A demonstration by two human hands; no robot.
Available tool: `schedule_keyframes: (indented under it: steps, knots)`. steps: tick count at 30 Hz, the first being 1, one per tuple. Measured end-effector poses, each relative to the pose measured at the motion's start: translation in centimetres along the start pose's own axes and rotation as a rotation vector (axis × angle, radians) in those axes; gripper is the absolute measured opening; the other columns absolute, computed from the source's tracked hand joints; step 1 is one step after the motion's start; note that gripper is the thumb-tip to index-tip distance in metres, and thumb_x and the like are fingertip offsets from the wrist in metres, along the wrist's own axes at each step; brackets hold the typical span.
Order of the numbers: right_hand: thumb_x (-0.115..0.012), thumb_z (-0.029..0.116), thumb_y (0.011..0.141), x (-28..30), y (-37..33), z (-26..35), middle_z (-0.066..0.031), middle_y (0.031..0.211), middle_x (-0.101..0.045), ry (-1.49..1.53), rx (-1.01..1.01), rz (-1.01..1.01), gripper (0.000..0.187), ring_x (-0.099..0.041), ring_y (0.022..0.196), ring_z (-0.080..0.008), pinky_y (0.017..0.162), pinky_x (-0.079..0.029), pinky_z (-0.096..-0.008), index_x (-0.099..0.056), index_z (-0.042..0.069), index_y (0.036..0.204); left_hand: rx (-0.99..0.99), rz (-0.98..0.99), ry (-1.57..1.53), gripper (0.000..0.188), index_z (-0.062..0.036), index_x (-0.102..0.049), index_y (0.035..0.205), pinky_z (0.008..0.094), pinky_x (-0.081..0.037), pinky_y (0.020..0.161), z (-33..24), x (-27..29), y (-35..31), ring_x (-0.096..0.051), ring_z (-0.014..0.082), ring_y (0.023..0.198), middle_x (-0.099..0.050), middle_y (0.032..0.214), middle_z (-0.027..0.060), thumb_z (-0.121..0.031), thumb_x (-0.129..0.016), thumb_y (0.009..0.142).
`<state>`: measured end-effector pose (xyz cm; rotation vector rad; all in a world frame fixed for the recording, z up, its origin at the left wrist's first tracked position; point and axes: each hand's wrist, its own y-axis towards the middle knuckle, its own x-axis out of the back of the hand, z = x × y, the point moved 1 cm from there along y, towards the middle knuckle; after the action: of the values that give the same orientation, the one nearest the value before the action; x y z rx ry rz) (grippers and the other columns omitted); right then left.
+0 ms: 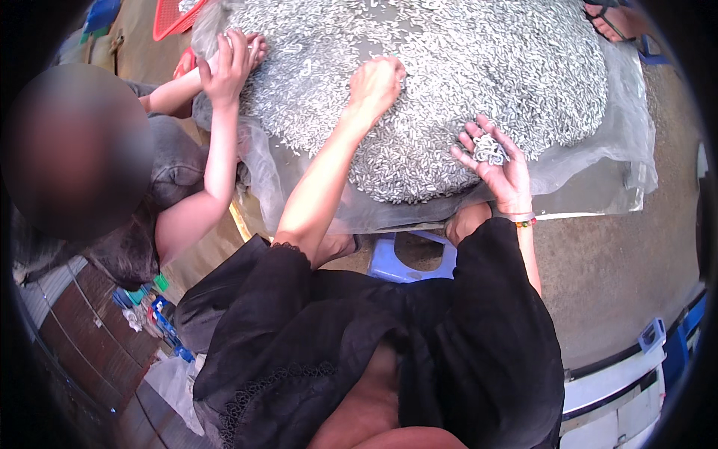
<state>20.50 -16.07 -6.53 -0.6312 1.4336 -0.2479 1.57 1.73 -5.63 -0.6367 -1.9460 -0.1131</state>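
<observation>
A broad heap of small, slender silvery-white pieces (pixel 479 82), which look like tiny fish, lies spread in front of me. My left hand (pixel 376 90) reaches onto the middle of it, fingers curled down and closed at the surface. Whatever they pinch is hidden. At the heap's near right edge, my right hand (pixel 499 165) is turned palm up with fingers half bent. It cradles a small clump of curled, whitish ring-like pieces (pixel 490 150). A beaded bracelet circles that wrist.
Sheer netting (pixel 598 168) lies under the heap. At left, a co-worker's raised hand (pixel 226 71) hovers by the heap's edge. A red basket (pixel 176 16) sits at the far left. Below the heap stands a blue plastic stool (pixel 385 262). Another person's foot (pixel 612 22) shows far right.
</observation>
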Motion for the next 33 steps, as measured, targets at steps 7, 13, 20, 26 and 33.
schedule_keyframes:
  steps: [7,13,20,26,33]
  knots:
    - [-0.052,0.018,0.089,-0.6,-0.5,-0.7,-0.0221,0.111,-0.055,-0.353,0.097,-0.106,0.042,-0.058,0.096,-0.028,0.086,-0.049,-0.0369,-0.042,-0.001,0.126,-0.089,0.049,-0.28,0.018,-0.0069,-0.068,0.092,0.0304,-0.049,0.067,-2.5,1.5,-1.2,-0.065,0.0191,0.071,-0.067,0.078,0.0121,-0.02,-0.063,0.08]
    - [-0.037,0.041,0.094,-1.3,0.0,-0.8,-0.0245,0.113,-0.053,-0.178,0.028,-0.018,0.058,-0.058,0.097,-0.0333,0.085,-0.049,-0.0408,-0.038,-0.007,0.127,0.073,0.18,-0.674,0.019,-0.0045,-0.067,0.096,0.0252,-0.048,0.066,-3.5,0.6,-1.9,-0.062,0.01,0.074,-0.068,0.082,0.0044,-0.016,-0.065,0.081]
    - [-0.04,0.031,0.094,-0.6,0.3,-1.5,-0.0221,0.107,-0.057,-0.012,-0.04,-0.08,0.044,-0.06,0.089,-0.0328,0.077,-0.053,-0.0413,-0.045,-0.005,0.119,-0.249,0.202,-0.577,0.027,-0.0068,-0.063,0.097,0.0342,-0.049,0.069,-9.1,0.5,-6.4,-0.062,0.0231,0.076,-0.064,0.087,0.0085,-0.025,-0.066,0.079]
    - [-0.044,0.023,0.093,0.7,-0.2,-1.0,-0.0149,0.09,-0.057,-0.064,-0.047,-0.107,0.037,-0.057,0.076,-0.0259,0.052,-0.047,-0.0266,-0.047,-0.003,0.119,-0.198,-0.166,-0.047,0.023,-0.0072,-0.064,0.094,0.037,-0.048,0.074,-1.7,-3.5,-1.1,-0.06,0.0264,0.08,-0.063,0.088,0.0111,-0.024,-0.065,0.078]
    - [-0.047,0.021,0.091,1.1,-0.5,-0.5,-0.0137,0.085,-0.055,-0.026,-0.016,-0.087,0.035,-0.054,0.068,-0.0224,0.049,-0.042,-0.0239,-0.048,-0.002,0.116,0.0,0.029,-0.286,0.02,-0.012,-0.067,0.092,0.0344,-0.049,0.069,-1.6,1.2,1.4,-0.064,0.022,0.074,-0.066,0.078,0.009,-0.021,-0.069,0.075]
